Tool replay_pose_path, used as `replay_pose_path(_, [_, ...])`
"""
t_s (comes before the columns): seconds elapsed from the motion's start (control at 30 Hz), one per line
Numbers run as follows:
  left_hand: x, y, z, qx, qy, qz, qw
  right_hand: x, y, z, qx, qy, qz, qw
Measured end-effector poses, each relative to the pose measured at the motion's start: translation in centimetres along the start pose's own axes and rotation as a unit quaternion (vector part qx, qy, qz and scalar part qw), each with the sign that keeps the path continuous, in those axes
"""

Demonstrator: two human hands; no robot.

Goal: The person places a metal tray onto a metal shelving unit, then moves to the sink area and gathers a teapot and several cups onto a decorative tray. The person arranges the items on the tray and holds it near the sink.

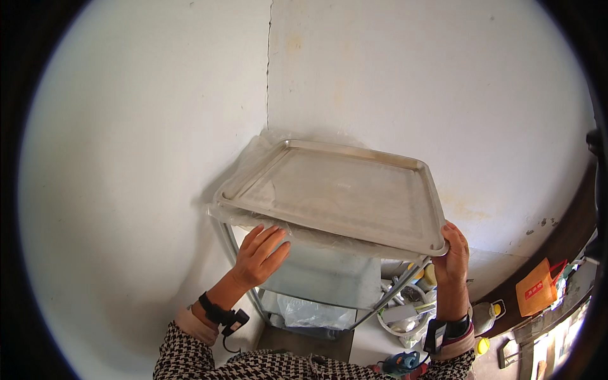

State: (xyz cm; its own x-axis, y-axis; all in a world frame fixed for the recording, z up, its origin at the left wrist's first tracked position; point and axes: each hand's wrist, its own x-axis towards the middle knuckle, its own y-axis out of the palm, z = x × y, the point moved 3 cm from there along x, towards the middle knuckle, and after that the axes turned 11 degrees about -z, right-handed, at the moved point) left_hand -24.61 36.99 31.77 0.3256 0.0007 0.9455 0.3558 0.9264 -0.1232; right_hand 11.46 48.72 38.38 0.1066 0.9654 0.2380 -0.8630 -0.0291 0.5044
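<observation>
A rectangular metal tray (332, 190) with a raised rim lies tilted on top of a metal-framed stand (411, 285). My right hand (453, 256) grips the tray's near right corner, with the thumb over the rim. My left hand (261, 259) is by the front edge, its fingers apart and nothing seen in them. The fingertips are at a clear plastic sheet (228, 216) that shows beneath the tray and along its left side; whether they touch it is unclear. Both wrists carry a black strap with a small device.
White walls meet in a cracked corner behind the stand. A lower glass shelf (327, 280) and clear plastic bag (313, 311) are below. On the right are a filled bucket (403, 327), a jar with a yellow lid (485, 317), an orange bag (536, 289) and a blue tool (400, 363).
</observation>
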Motion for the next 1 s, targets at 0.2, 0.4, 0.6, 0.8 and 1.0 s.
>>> replay_pose_path(0.2, [-1.6,0.1,0.2,0.021,-0.072,0.071,0.995,-0.6,0.2,-1.0,0.027,0.005,0.002,1.000])
replay_pose_path(0.4, [0.3,2.0,1.7,0.019,-0.113,0.109,0.987,-0.1,0.5,-2.0,0.039,0.018,-0.008,0.999])
replay_pose_path(0.6, [2.1,3.6,3.0,-0.010,-0.129,0.220,0.967,-0.1,0.8,-1.8,0.028,0.021,-0.003,0.999])
replay_pose_path(0.8, [2.1,3.4,3.2,-0.032,-0.114,0.164,0.979,-0.3,1.0,-2.0,0.017,0.039,0.000,0.999])
replay_pose_path(1.0, [1.1,2.3,3.3,-0.031,-0.076,0.107,0.991,-0.4,1.5,-1.3,-0.050,0.080,0.017,0.995])
